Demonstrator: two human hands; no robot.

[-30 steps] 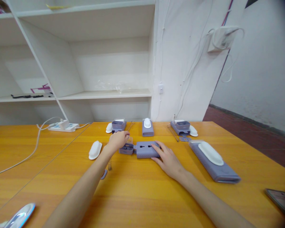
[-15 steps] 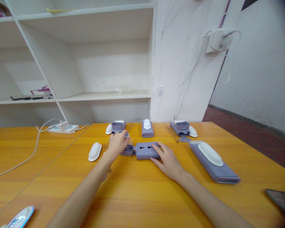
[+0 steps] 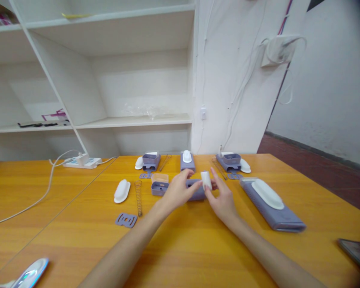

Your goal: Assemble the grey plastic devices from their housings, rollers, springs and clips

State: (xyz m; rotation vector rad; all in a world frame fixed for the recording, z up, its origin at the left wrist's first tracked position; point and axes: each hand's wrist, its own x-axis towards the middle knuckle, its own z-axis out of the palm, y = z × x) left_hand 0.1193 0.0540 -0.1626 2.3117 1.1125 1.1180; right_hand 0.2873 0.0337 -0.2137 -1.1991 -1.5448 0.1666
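Observation:
Both my hands meet above the middle of the wooden table (image 3: 180, 248). My right hand (image 3: 222, 200) pinches a small white cylindrical part (image 3: 206, 180) between thumb and fingers. My left hand (image 3: 178, 191) is beside it, fingers curled, its fingertips touching the same white part. Under the hands lies a lavender plastic housing (image 3: 195, 191), mostly hidden. To its left sits a small lavender tray with a clear orange piece (image 3: 159, 185).
A metal spring (image 3: 138, 192), a flat lavender plate (image 3: 126, 219) and a white oval cap (image 3: 121, 191) lie to the left. A long lavender unit with a white cap (image 3: 271, 204) sits on the right. More lavender parts line the far edge. A power strip (image 3: 81, 161) is far left.
My left hand left the small tray and came right to meet my right hand. My right hand lifted off the lavender housing and now holds a white part.

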